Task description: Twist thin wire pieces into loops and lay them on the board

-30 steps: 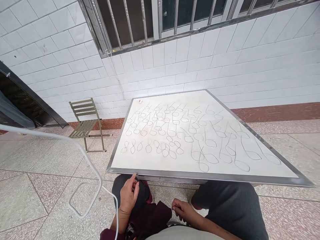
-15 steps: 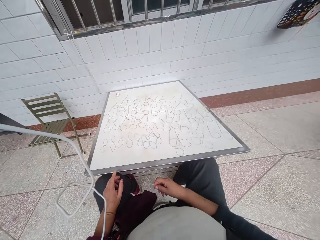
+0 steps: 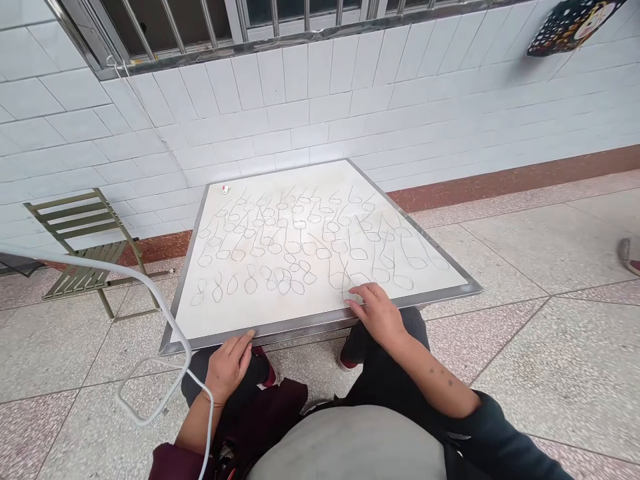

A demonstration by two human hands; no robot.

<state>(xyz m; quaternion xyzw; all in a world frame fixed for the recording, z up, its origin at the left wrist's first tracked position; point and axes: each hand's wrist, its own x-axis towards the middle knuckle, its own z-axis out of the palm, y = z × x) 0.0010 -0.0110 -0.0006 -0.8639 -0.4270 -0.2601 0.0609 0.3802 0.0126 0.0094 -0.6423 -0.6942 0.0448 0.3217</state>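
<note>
A square white table (image 3: 260, 313) with a metal rim stands in front of me, against a tiled wall. Several thin wire loops (image 3: 295, 240) lie spread over its top. My right hand (image 3: 377, 313) rests on the table near the front edge, fingers spread over one of the loops. My left hand (image 3: 229, 365) sits lower, at the table's front rim above my knee, fingers apart and holding nothing. A small red and white object (image 3: 225, 189) lies at the far left corner.
A green folding chair (image 3: 83, 250) stands left of the table. A white cable (image 3: 150, 313) hangs across the left foreground. Barred windows run along the wall top. A dark patterned item (image 3: 570, 23) hangs upper right; a shoe (image 3: 630, 255) shows at the right edge.
My right hand rose from my lap onto the table's front edge. My left hand moved up to the rim. The view shifted to the right and back.
</note>
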